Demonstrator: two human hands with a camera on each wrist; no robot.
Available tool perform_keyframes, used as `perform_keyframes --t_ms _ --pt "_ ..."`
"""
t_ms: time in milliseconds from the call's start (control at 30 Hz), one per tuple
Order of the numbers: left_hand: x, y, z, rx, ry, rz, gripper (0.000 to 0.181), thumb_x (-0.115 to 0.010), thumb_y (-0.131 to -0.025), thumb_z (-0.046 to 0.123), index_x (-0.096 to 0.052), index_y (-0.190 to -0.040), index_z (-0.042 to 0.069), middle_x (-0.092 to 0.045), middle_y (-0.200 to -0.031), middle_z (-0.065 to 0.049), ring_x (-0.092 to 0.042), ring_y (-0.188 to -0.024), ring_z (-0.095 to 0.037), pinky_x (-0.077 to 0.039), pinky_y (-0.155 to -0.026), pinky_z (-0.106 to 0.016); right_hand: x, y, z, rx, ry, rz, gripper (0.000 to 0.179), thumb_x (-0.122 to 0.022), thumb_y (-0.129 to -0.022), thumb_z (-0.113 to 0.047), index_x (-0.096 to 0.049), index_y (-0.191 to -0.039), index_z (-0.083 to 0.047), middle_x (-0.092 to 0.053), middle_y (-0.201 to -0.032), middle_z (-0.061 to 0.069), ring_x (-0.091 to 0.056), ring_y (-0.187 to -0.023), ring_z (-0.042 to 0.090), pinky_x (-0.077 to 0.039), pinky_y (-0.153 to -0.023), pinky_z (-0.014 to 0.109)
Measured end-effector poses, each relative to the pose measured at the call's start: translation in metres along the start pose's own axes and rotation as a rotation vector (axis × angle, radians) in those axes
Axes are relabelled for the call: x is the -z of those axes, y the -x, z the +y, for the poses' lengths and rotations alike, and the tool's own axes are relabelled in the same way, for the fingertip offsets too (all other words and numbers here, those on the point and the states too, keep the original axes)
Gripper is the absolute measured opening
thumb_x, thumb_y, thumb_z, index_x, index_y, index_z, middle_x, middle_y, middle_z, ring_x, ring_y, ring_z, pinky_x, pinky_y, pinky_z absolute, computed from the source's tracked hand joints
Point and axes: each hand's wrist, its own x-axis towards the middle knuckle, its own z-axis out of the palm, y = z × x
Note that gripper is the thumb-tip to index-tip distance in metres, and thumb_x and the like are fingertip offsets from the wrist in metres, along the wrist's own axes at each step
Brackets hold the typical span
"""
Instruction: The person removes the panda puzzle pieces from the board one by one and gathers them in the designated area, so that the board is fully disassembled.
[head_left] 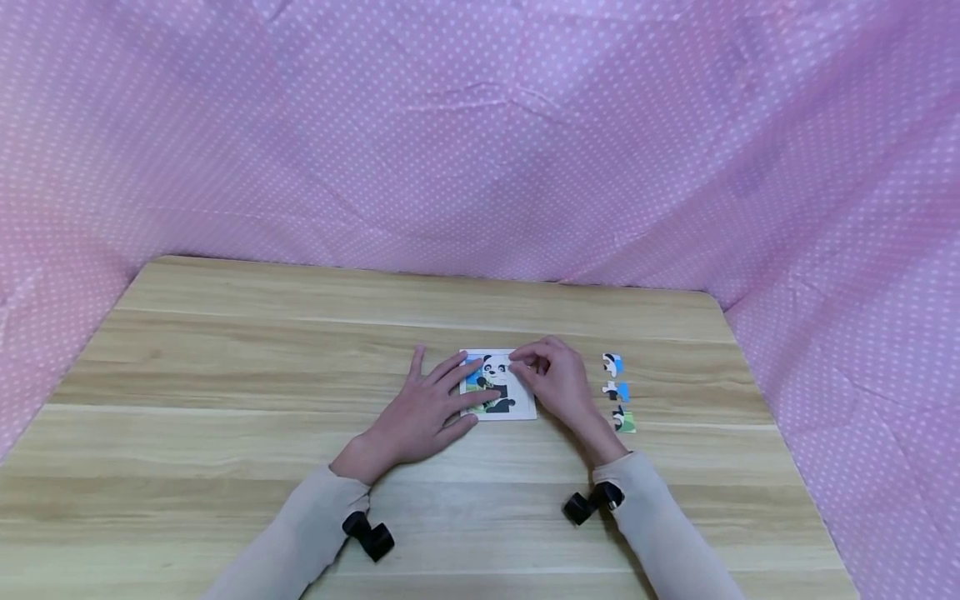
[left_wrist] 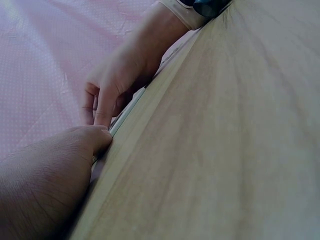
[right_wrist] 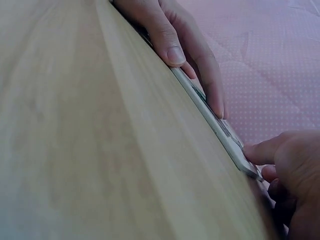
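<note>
The panda puzzle board (head_left: 523,405) lies at your 12 o'clock. Your left hand (head_left: 431,408) reaches over it from 8 o'clock, fingers straight and gripping nothing, presumably to steady it. Your right hand (head_left: 558,382) bends its fingers at the board's 2 o'clock; whether they pinch anything cannot be told. Three loose pieces (head_left: 622,391) lie beyond the board's 3 o'clock edge, likely for easy right-hand reach.

A small recording booth is suggested: a wood-grain table (head_left: 225,350) is enclosed at the back and both sides by pink cloth (head_left: 450,167), dotted white and creased, and black devices (head_left: 577,508) are worn at both sleeves (head_left: 663,533). The room beyond is hidden by the cloth, so whether a home, lab or office is used cannot be told.
</note>
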Motion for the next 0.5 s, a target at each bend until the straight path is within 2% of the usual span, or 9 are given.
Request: perform_keyframes --t_ms 300,500 --pt "-0.0013 0.0012 -0.0014 0.0 -0.006 0.013 0.044 -0.052 -0.116 0.045 -0.062 -0.159 0.04 -0.041 -0.178 -0.004 -0.028 -0.168 -0.033 0.001 -0.127 -0.082 -0.0052 0.0016 0.0008 0.038 -0.007 0.036 0.007 -0.089 -0.096 -0.011 -0.089 -0.103 -0.012 -0.072 -0.096 0.003 -0.059 -0.077 0.014 -0.047 -0.067 0.024" --pt "-0.0019 0.0005 -0.0023 -0.009 -0.007 0.02 0.045 -0.052 -0.116 0.045 -0.063 -0.159 0.039 -0.041 -0.178 -0.004 -0.029 -0.168 -0.033 0.0 -0.127 -0.082 -0.0087 0.0028 -0.0001 0.029 0.008 0.067 0.005 -0.088 -0.097 -0.012 -0.088 -0.102 -0.011 -0.072 -0.094 0.003 -0.061 -0.076 0.015 -0.049 -0.067 0.024"
